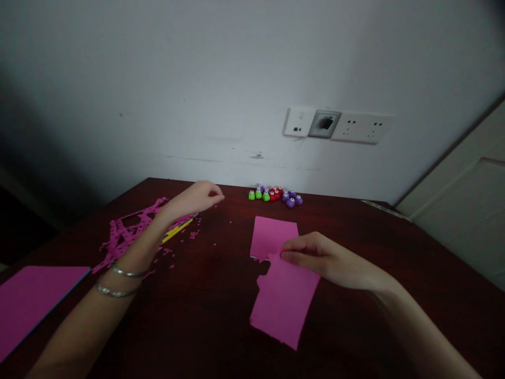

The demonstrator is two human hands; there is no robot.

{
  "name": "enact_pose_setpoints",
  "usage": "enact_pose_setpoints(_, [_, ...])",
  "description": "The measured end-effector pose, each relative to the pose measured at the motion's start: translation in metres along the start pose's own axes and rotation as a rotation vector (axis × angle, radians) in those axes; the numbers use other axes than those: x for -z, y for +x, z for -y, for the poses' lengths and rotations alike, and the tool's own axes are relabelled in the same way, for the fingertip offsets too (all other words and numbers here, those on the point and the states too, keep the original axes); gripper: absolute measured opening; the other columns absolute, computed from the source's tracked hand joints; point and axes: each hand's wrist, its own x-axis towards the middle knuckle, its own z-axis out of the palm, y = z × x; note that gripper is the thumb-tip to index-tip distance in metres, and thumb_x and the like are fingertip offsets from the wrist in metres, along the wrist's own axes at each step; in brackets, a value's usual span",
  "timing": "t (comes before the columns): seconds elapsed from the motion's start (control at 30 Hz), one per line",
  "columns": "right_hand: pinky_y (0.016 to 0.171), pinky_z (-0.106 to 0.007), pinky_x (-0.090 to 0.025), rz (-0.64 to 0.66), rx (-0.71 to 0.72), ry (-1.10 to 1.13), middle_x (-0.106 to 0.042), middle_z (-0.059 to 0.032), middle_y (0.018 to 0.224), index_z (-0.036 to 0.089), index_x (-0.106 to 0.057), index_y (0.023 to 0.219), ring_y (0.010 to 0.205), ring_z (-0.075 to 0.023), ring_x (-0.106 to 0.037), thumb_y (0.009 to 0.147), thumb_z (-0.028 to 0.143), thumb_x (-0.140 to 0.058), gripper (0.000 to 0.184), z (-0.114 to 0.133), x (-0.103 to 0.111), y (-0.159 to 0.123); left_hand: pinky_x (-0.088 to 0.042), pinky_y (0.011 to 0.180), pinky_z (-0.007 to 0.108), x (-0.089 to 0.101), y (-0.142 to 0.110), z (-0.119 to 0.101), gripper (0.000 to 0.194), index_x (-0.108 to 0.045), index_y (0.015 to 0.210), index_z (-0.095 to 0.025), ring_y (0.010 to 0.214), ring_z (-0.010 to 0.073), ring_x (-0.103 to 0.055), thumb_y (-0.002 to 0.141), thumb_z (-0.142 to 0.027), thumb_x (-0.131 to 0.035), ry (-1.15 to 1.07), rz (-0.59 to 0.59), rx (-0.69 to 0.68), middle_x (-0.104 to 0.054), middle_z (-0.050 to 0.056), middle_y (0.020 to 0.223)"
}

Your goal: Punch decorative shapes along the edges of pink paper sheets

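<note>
My right hand (pixel 315 255) pinches a piece of pink paper (pixel 288 302) by its upper edge, thumb against fingers. The paper has a ragged notch on its left side and hangs towards me. Just behind it another pink paper square (pixel 274 234) lies on the table, partly covered by the held piece. My left hand (pixel 197 197) is above the table's far left part, fingers curled together. Whether something small is between its fingertips I cannot make out. Beneath that wrist are pink paper offcuts (pixel 118 239) and a yellow-handled tool (pixel 177 230), partly hidden by the arm.
Several small green, red and purple pieces with white tops (pixel 274 196) stand near the wall. Tiny pink scraps (pixel 193 234) are scattered over the dark wooden table (pixel 213 295). A larger pink sheet (pixel 43 295) lies at the left edge. Wall sockets (pixel 361 128) are above the table.
</note>
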Motion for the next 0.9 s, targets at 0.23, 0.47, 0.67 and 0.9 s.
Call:
enact_pose_setpoints(0.23, [0.049, -0.019, -0.03, 0.002, -0.023, 0.023, -0.05, 0.0006, 0.065, 0.013, -0.062, 0.082, 0.056, -0.0072, -0.039, 0.086, 0.044, -0.046, 0.036, 0.001, -0.002, -0.001, -0.036, 0.046, 0.017, -0.044, -0.041, -0.076, 0.028, -0.066, 0.081, -0.015, 0.049, 0.0061, -0.049, 0.08, -0.039, -0.052, -0.363, 0.414, -0.318, -0.061, 0.001, 0.066])
enact_pose_setpoints(0.47, [0.047, -0.019, -0.031, 0.0, -0.04, 0.024, -0.051, 0.0011, 0.064, 0.013, -0.063, 0.083, 0.052, -0.0063, -0.038, 0.085, 0.042, -0.048, 0.033, 0.005, -0.004, -0.002, -0.037, 0.041, 0.017, -0.057, -0.036, -0.075, 0.025, -0.061, 0.082, -0.014, 0.043, 0.0047, -0.046, 0.081, -0.037, -0.054, -0.529, 0.56, -0.287, -0.058, -0.001, 0.058])
enact_pose_setpoints(0.67, [0.046, -0.019, -0.029, -0.022, -0.041, 0.021, -0.05, 0.0014, 0.063, 0.013, -0.061, 0.079, 0.052, -0.0057, -0.036, 0.086, 0.041, -0.047, 0.032, 0.004, -0.005, -0.001, -0.033, 0.038, 0.015, -0.056, -0.037, -0.075, 0.022, -0.059, 0.08, -0.013, 0.039, 0.0026, -0.044, 0.081, -0.035, -0.053, -0.532, 0.574, -0.277, -0.055, -0.003, 0.058])
enact_pose_setpoints(0.9, [0.043, -0.018, -0.025, -0.044, 0.035, 0.077, -0.041, 0.0041, 0.058, 0.013, -0.059, 0.075, 0.049, -0.0049, -0.032, 0.084, 0.041, -0.05, 0.031, 0.01, -0.007, -0.001, -0.033, 0.037, 0.014, -0.061, -0.036, -0.076, 0.019, -0.057, 0.077, -0.013, 0.04, 0.0026, -0.043, 0.08, -0.031, -0.055, -0.696, 0.557, -0.287, -0.051, -0.004, 0.054])
